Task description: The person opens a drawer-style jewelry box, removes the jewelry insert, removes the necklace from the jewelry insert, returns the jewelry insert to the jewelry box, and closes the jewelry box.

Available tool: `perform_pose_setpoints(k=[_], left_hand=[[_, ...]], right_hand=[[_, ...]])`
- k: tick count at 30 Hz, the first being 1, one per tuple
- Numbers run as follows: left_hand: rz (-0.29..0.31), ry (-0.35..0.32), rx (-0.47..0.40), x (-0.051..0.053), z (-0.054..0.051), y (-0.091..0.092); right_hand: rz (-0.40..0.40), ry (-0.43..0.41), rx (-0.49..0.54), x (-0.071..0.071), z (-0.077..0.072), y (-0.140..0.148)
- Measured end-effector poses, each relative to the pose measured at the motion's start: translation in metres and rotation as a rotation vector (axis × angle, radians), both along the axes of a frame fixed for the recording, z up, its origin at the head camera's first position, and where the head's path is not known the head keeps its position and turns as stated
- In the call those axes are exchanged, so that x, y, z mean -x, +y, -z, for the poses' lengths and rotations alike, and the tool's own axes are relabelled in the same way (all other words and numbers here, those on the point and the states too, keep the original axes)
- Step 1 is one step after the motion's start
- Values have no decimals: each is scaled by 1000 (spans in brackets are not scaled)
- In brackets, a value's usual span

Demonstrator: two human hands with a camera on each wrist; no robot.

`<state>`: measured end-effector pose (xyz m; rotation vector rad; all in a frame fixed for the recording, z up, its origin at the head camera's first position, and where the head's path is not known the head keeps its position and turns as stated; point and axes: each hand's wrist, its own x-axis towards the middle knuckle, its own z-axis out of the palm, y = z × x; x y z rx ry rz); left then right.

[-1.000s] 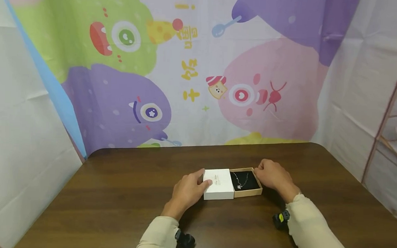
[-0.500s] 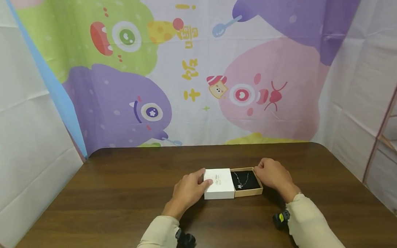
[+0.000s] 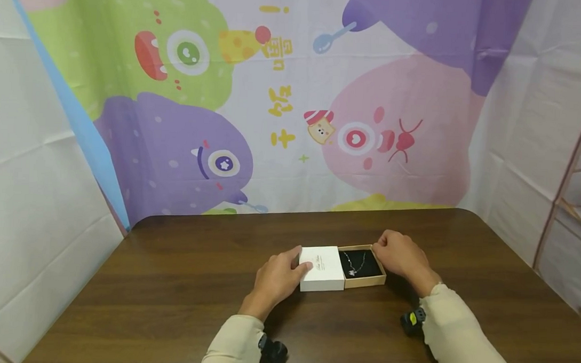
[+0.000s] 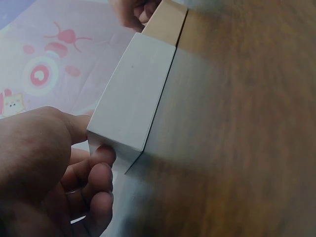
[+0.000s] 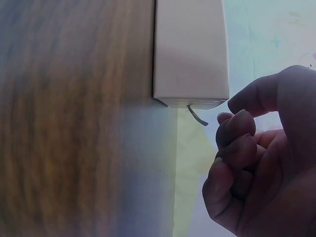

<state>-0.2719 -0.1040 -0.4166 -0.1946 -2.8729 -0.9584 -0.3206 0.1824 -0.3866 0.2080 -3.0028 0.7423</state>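
A jewelry box lies on the brown table, its white sleeve printed with small dark lettering. Out of the sleeve's right side sticks the kraft-coloured drawer, lined in black. On that lining a thin silver chain with a small pendant is laid out. My left hand grips the sleeve's left end, thumb on top and fingers against the end face. At the drawer's far right corner my right hand pinches the rim with thumb and forefinger, the other fingers curled. A short dark pull tab hangs loose from the drawer's end.
The wood-grain table reaches back to a cartoon-printed curtain. Pale cloth walls stand at both sides. A small black camera is strapped on the left wrist, another camera on the right.
The whole head view has shifted very slightly. Both hands keep their places on the box, and the drawer stays out by about the same amount.
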Motion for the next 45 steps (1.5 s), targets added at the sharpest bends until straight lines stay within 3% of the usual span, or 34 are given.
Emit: perform_pose_setpoints(k=[45], left_hand=[[-14, -18, -17, 0, 0, 1]], right_hand=[[-107, 43, -2, 0, 2, -5]])
